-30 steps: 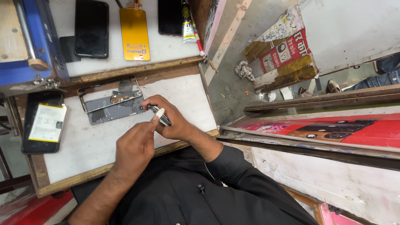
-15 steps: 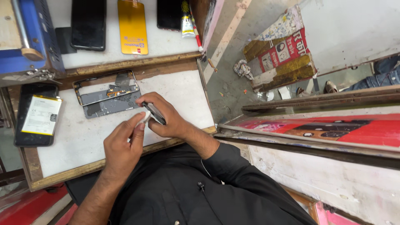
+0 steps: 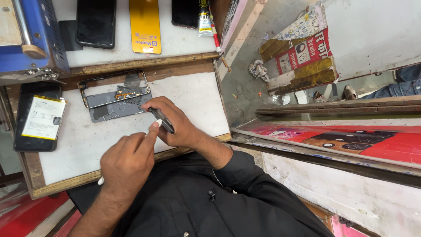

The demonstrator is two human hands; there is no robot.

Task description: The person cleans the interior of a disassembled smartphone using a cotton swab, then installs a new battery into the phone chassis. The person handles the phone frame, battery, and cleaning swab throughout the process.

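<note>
My right hand (image 3: 175, 125) is closed around a small dark flat part (image 3: 162, 120), held just above the white work board (image 3: 87, 145). My left hand (image 3: 127, 164) is beside it, its index finger stretched out and touching the end of that part. A white stick-like tool (image 3: 101, 180) pokes out under the left hand. Just beyond the hands lies an opened phone frame (image 3: 115, 94), grey inside with an orange flex strip.
An opened phone with a white battery (image 3: 38, 116) lies at the left. Behind a wooden ledge lie a black phone (image 3: 95, 22), a yellow card (image 3: 145, 25), another dark phone (image 3: 184, 13) and a glue tube (image 3: 204, 17). A blue box (image 3: 41, 30) stands far left.
The view has shifted slightly. My left hand has drawn back toward me a little, its index finger staying on the dark part in my right hand.
</note>
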